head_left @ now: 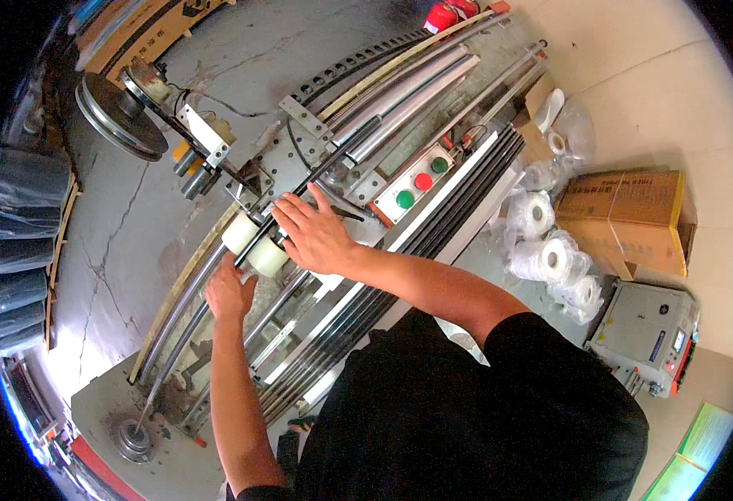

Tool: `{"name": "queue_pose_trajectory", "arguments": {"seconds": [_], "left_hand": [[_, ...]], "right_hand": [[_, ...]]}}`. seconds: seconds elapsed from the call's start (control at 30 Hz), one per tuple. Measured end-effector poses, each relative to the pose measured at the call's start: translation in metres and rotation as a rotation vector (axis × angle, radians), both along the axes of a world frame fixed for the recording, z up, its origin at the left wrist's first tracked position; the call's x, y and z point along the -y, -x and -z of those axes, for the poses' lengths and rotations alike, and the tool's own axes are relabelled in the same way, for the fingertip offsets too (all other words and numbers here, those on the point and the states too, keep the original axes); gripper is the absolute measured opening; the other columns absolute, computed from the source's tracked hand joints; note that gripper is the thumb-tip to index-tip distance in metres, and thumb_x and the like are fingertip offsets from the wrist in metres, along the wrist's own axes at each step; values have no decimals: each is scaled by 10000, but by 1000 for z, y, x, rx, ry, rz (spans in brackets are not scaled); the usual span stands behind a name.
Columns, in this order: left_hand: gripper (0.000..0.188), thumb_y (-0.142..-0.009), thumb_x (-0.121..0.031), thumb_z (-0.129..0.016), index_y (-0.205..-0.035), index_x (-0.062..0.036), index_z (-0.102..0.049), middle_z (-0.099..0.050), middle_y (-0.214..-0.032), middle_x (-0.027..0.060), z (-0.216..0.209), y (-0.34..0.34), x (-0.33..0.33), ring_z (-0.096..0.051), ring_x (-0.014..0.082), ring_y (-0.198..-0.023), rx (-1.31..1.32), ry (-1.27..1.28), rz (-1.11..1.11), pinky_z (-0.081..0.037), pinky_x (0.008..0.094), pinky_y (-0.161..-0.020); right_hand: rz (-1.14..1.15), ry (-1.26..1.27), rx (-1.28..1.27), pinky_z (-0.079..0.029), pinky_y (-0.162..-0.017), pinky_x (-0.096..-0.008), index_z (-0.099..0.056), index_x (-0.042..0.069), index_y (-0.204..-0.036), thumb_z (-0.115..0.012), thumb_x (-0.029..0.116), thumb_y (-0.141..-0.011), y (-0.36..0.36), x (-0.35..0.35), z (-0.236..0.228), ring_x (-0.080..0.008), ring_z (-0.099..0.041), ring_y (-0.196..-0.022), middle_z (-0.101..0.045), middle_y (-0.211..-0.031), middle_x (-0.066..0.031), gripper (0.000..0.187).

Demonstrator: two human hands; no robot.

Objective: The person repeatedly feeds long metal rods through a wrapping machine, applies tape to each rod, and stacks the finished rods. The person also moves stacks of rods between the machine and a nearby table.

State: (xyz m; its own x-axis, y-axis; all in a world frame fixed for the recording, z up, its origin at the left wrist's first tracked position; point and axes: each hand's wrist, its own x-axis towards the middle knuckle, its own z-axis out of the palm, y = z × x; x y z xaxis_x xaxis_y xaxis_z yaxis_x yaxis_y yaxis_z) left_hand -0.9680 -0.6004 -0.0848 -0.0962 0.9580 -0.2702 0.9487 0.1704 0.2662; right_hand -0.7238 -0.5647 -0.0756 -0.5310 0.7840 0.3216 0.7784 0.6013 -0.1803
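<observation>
Two-handed contact is made with a black rod [254,243] at nine o'clock: the left hand [230,292] is curled against it, the right hand [312,231] spread over it. Either might be nipped at the white rollers [266,259] were the rod turned. At one o'clock a button panel [421,181] is mounted; reach from five is crossed by stacked black bars [458,206].

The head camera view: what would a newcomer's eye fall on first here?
Probably the two bare hands near the middle: the left hand and the right hand are at a dark rod by cream rollers. Next, the bright red button between two green buttons, up and right of the hands. Then perhaps the big dark wheel at upper left.
</observation>
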Motion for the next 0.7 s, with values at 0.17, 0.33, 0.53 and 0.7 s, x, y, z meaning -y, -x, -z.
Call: {"name": "queue_pose_trajectory", "arguments": {"seconds": [0.17, 0.33, 0.53, 0.7], "left_hand": [[477, -771, -310, -817, -1152, -99, -621, -737, -969, 90, 8, 71, 41, -691, 345, -954, -15, 7, -58, -531, 480, -823], [426, -754, -314, -814, -1082, -81, -674, -742, -933, 110, 47, 192, 107, -705, 359, -917, 2, -10, -191, -541, 472, -811], [406, -743, -385, -804, -950, -46, -721, -738, -848, 163, 52, 281, 149, -719, 375, -859, -75, 134, -289, -538, 477, -764], [418, -745, -431, -801, -903, -48, -751, -743, -885, 195, 25, 218, 95, -721, 375, -897, -55, 268, -163, -553, 483, -808]], "right_hand": [[23, 2, 19, -120, -1215, -606, -509, -15, -1418, -559, 350, -940, 0, 3, -3, -286, -391, -1434, -507, -1459, -160, 603], [38, 6, 40, -144, -1216, -595, -514, -1, -1418, -569, 323, -939, 6, 5, -5, -260, -394, -1437, -509, -1467, -135, 582], [55, 3, 13, -141, -1220, -589, -512, -4, -1416, -590, 315, -923, 5, 6, -4, -266, -397, -1436, -505, -1466, -149, 593], [83, -18, -10, -152, -1215, -590, -523, -3, -1399, -609, 311, -908, 4, 8, -8, -276, -419, -1416, -517, -1445, -148, 589]]}}
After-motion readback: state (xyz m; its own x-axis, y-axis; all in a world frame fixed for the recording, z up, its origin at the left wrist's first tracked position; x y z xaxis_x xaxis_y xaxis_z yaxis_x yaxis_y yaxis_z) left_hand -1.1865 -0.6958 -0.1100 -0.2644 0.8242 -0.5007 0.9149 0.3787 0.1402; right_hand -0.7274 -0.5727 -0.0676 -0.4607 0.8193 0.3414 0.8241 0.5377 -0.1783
